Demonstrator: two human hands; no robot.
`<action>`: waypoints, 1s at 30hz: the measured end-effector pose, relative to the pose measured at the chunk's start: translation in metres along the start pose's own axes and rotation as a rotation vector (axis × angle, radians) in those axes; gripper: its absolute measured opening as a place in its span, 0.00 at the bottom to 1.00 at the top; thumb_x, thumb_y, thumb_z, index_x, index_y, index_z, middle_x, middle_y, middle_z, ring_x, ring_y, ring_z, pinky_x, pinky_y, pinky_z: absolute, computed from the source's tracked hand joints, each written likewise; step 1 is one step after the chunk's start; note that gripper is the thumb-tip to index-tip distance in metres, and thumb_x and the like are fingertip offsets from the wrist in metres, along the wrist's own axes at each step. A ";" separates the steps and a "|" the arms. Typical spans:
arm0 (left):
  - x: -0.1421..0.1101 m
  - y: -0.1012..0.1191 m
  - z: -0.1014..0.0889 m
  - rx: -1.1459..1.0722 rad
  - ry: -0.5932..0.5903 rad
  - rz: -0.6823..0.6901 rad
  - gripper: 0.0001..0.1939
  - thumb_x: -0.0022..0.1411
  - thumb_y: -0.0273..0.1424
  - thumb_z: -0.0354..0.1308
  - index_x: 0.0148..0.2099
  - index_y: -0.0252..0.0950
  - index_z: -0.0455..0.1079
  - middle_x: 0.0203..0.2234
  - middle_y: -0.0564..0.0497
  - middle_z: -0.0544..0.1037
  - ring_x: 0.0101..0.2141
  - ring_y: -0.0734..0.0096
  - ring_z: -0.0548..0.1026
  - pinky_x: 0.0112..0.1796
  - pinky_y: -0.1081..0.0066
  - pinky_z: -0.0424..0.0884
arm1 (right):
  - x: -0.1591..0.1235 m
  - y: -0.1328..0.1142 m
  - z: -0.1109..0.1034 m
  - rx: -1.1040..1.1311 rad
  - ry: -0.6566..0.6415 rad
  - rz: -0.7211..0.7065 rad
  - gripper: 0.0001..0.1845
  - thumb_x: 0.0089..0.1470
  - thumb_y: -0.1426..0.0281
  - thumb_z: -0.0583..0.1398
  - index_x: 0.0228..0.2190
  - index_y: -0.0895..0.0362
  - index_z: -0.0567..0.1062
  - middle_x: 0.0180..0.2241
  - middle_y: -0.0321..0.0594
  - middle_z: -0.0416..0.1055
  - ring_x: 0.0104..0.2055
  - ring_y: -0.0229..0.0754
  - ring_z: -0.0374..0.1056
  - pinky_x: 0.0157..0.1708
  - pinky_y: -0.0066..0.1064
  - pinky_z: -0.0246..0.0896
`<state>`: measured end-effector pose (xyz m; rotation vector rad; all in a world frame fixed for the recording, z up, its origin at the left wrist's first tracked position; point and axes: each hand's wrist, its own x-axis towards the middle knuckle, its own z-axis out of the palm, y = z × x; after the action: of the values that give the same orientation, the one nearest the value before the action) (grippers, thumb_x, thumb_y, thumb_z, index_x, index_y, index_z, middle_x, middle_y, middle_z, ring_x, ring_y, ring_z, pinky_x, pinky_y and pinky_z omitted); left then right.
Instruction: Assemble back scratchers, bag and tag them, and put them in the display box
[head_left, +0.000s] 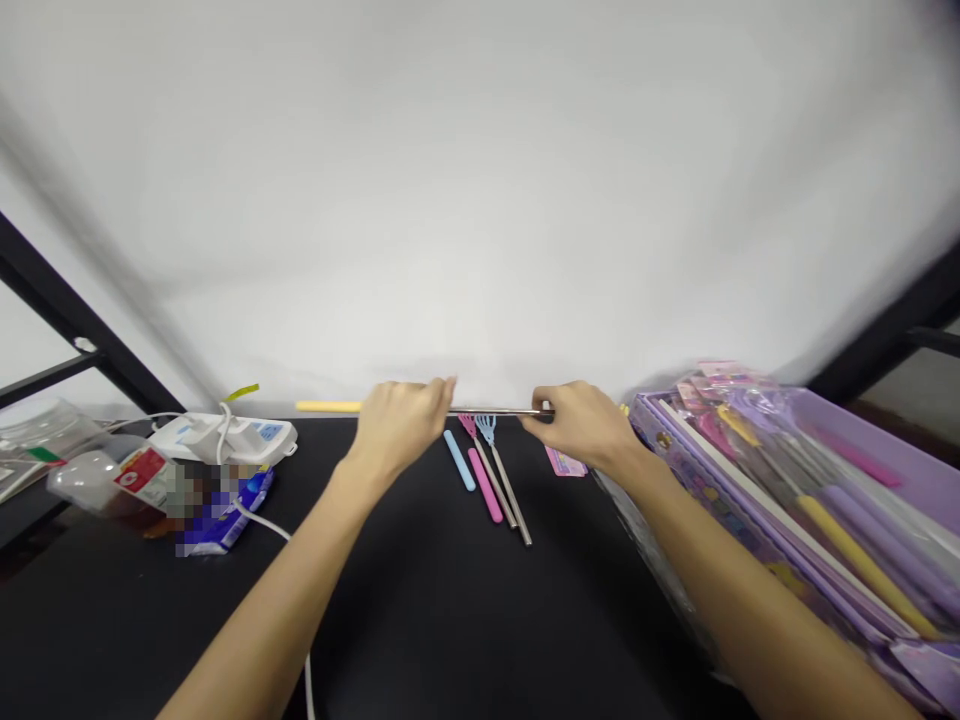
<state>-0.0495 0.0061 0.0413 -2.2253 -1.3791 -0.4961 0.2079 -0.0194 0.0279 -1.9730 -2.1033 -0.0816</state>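
Note:
Held level across the back of the table is a long back scratcher with a yellow handle (328,407) and a thin metal rod (495,412). My left hand (405,420) is closed around it where handle and rod meet. Around the rod's other end, beside a small dark piece, my right hand (577,420) is closed; a bit of yellow shows past its knuckles. Below lie a pink-headed scratcher rod (495,475) and a blue-headed scratcher rod (514,495). Next to them rest a loose blue handle (459,460) and a loose pink handle (485,487).
A purple box (855,425) of bagged scratchers stands at right, with a pink card (566,462) near it. On the left are a white power strip (274,435), a plastic bottle (97,480), a blue packet (255,495) and a white cable (262,520). A white wall rises behind.

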 end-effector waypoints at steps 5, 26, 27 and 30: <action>-0.001 -0.010 0.000 -0.001 0.016 -0.033 0.27 0.71 0.38 0.40 0.27 0.35 0.73 0.21 0.44 0.77 0.23 0.64 0.75 0.26 0.69 0.50 | -0.001 0.006 -0.007 0.019 0.016 0.043 0.15 0.52 0.57 0.55 0.32 0.53 0.76 0.31 0.44 0.75 0.33 0.47 0.69 0.25 0.31 0.48; -0.006 0.033 0.015 -0.086 0.009 -0.011 0.26 0.73 0.37 0.40 0.29 0.34 0.72 0.16 0.47 0.75 0.18 0.65 0.73 0.22 0.68 0.45 | -0.003 -0.042 0.015 0.003 0.023 -0.129 0.10 0.54 0.63 0.56 0.32 0.53 0.75 0.32 0.39 0.77 0.34 0.43 0.72 0.29 0.30 0.51; -0.005 0.030 0.016 -0.080 0.028 -0.007 0.26 0.73 0.37 0.41 0.28 0.34 0.72 0.16 0.47 0.74 0.18 0.65 0.73 0.22 0.68 0.45 | -0.002 -0.039 0.012 -0.017 0.000 -0.134 0.11 0.55 0.63 0.56 0.34 0.53 0.76 0.32 0.40 0.77 0.34 0.43 0.72 0.29 0.30 0.52; -0.004 0.020 0.018 -0.054 0.085 -0.008 0.25 0.72 0.36 0.42 0.27 0.34 0.71 0.15 0.48 0.74 0.18 0.67 0.73 0.22 0.68 0.44 | 0.001 -0.029 0.004 -0.203 -0.043 -0.115 0.15 0.57 0.64 0.54 0.36 0.57 0.77 0.33 0.47 0.78 0.34 0.47 0.72 0.34 0.34 0.53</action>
<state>-0.0325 0.0061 0.0201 -2.2148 -1.3466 -0.6299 0.1787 -0.0203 0.0280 -1.9769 -2.3170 -0.2876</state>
